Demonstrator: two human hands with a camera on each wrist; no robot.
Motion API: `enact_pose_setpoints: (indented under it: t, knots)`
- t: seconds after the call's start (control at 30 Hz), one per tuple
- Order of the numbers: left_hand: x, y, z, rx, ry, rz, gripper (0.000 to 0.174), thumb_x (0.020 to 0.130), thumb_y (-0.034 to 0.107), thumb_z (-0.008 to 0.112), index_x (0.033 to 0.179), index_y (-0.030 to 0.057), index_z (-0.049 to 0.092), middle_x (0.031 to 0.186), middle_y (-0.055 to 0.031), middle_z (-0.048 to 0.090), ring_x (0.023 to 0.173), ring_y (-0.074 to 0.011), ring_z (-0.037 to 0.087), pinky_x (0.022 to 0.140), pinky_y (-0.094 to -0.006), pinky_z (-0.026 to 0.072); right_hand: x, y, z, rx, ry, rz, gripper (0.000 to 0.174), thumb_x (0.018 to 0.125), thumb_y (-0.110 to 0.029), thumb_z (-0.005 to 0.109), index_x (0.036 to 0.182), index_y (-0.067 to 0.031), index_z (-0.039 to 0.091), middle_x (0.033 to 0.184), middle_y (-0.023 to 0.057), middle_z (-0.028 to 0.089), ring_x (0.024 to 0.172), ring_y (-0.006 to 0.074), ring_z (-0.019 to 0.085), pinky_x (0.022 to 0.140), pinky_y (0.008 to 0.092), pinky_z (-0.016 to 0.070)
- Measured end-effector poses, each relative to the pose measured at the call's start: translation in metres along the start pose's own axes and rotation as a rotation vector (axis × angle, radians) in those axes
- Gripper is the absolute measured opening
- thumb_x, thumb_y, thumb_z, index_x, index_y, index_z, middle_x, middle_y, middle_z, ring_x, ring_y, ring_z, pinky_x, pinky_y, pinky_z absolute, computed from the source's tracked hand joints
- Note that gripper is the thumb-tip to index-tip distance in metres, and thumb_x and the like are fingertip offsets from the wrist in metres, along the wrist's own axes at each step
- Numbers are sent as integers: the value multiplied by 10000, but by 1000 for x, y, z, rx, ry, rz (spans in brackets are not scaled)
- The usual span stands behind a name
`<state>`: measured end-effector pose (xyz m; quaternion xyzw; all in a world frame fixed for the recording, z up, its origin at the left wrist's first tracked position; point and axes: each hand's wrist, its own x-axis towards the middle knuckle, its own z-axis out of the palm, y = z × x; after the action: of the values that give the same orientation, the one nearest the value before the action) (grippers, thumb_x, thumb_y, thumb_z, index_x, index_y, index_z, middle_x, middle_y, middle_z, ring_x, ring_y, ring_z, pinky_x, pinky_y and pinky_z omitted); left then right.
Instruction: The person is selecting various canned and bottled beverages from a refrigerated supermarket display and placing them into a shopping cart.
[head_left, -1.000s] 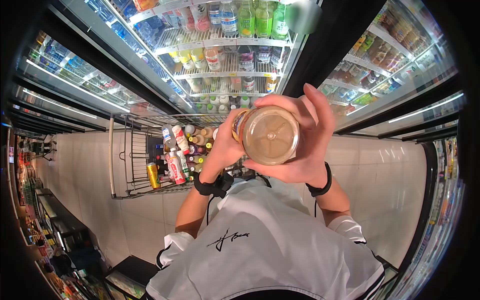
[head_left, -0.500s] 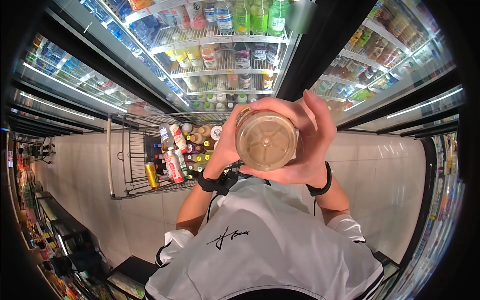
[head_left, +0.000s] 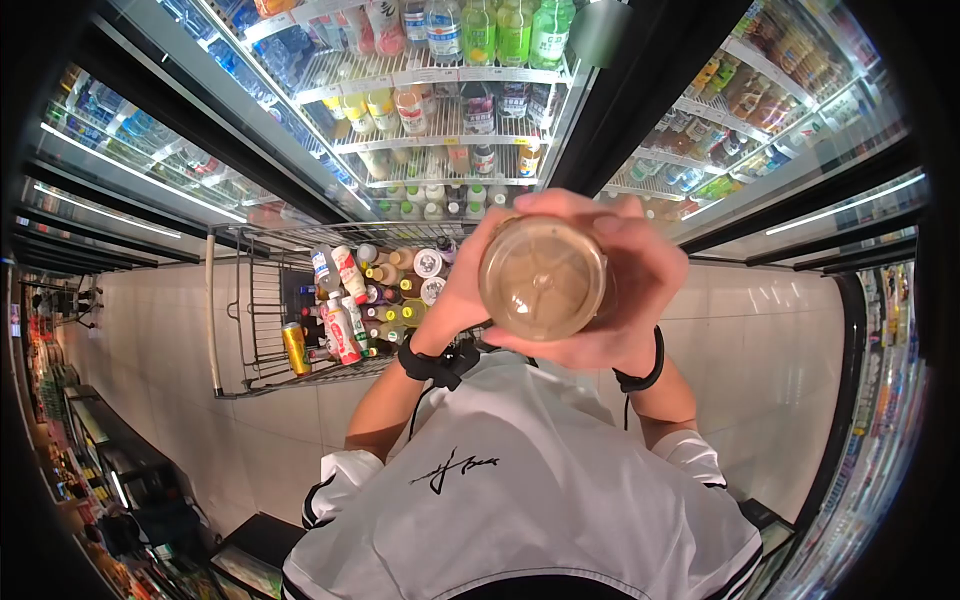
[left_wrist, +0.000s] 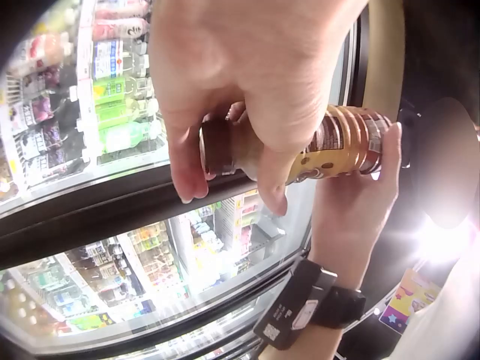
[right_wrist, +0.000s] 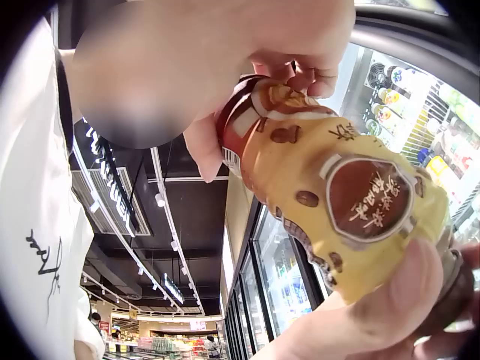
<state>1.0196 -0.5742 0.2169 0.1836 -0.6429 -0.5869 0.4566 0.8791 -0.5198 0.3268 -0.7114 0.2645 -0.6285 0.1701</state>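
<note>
A plastic drink bottle [head_left: 545, 280] is between the two hands in the head view, its clear base facing up at the camera and light brown liquid inside. A yellow and brown label with coffee-bean pictures covers the bottle [right_wrist: 304, 199] in the right wrist view. The left hand [head_left: 458, 295] grips the neck end, its fingers around the brown cap [left_wrist: 219, 146] in the left wrist view. Around the base end curls the right hand [head_left: 645, 285], with thumb and fingers on opposite sides. Black bands circle both wrists.
A wire shopping cart [head_left: 213, 320] stands to the left, loaded with several bottles and a gold can [head_left: 295, 348]. Ahead, lit cooler shelves [head_left: 440, 137] hold rows of drinks, with a dark door frame [head_left: 625, 110] beside them. Tiled floor [head_left: 750, 330] lies at right.
The right hand's raised finger has come down toward the bottle, and the bottle's base faces the head camera more squarely. Cart and shelves have shifted slightly left in view.
</note>
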Motion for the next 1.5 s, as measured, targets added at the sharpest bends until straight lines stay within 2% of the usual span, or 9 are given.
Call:
enact_pose_setpoints:
  t: [0.07, 0.37, 0.53, 0.9, 0.97, 1.17, 1.2, 1.3, 1.5]
  knots:
    - [-14, 28, 11, -81, 3, -276, 925, 660, 221, 917, 1416, 25, 422, 1292, -103, 580, 1140, -143, 560, 971, -321, 462, -4, 8, -3, -25, 29, 75, 928, 577, -171, 956, 1274, -50, 355, 1185, 212, 583, 1023, 265, 608, 904, 381, 502]
    - [-34, 50, -60, 122, 185, -323, 658, 596, 39, 918, 1160, -7, 582, 1049, -58, 667, 959, -138, 642, 876, -304, 526, -21, 19, -8, 61, 174, 610, 895, 645, -156, 924, 1263, -49, 286, 1170, 163, 588, 1086, 229, 604, 938, 368, 499]
    - [-29, 39, -65, 180, 156, -249, 720, 616, -66, 858, 1252, 19, 532, 1185, -56, 613, 1090, -140, 596, 959, -306, 487, -25, 22, 15, 32, 118, 152, 979, 591, -89, 933, 1339, -54, 302, 1226, 175, 571, 1087, 253, 589, 938, 380, 461]
    - [-11, 20, -28, -1, -17, -149, 477, 789, 155, 786, 1184, 39, 543, 1119, -57, 606, 1034, -127, 574, 919, -298, 462, -14, 9, 18, -161, -102, 21, 1117, 531, -102, 969, 1395, -93, 262, 1205, 237, 592, 1060, 314, 602, 872, 422, 495]
    - [-10, 23, -26, -88, -76, -185, 463, 794, 208, 771, 1171, 43, 561, 1125, -55, 609, 1045, -128, 574, 921, -310, 459, -13, 14, 28, -73, 63, -51, 800, 563, -185, 935, 1202, -13, 486, 1178, 154, 649, 928, 241, 519, 827, 341, 428]
    - [-5, 8, -21, -90, -195, -59, 462, 781, 202, 778, 1165, 44, 578, 1125, -49, 610, 1039, -124, 576, 913, -315, 463, -13, 7, 26, -129, 9, 75, 740, 549, -206, 943, 1150, -23, 553, 1164, 135, 655, 979, 248, 510, 842, 349, 426]
    - [-5, 6, -20, -91, -216, -39, 461, 779, 201, 779, 1164, 44, 581, 1125, -48, 610, 1038, -123, 576, 912, -316, 463, -11, -3, 14, -234, -251, 23, 1112, 544, -139, 966, 1433, -99, 301, 1202, 215, 615, 1120, 300, 559, 904, 438, 461]
    - [-12, 61, -5, -315, 20, -339, 471, 784, 188, 770, 1195, 45, 589, 1161, -51, 612, 1053, -124, 573, 925, -313, 462, -12, -2, 14, -160, -227, 92, 1106, 540, -144, 968, 1411, -95, 288, 1201, 213, 612, 1142, 307, 550, 933, 461, 450]
    - [-14, 3, -15, -112, -125, -320, 513, 797, 167, 781, 1246, 21, 581, 1208, -74, 635, 1089, -146, 579, 959, -337, 475, -17, 23, 14, 21, -55, 149, 1135, 534, -147, 974, 1370, -73, 210, 1252, 272, 531, 1143, 328, 578, 975, 446, 471]
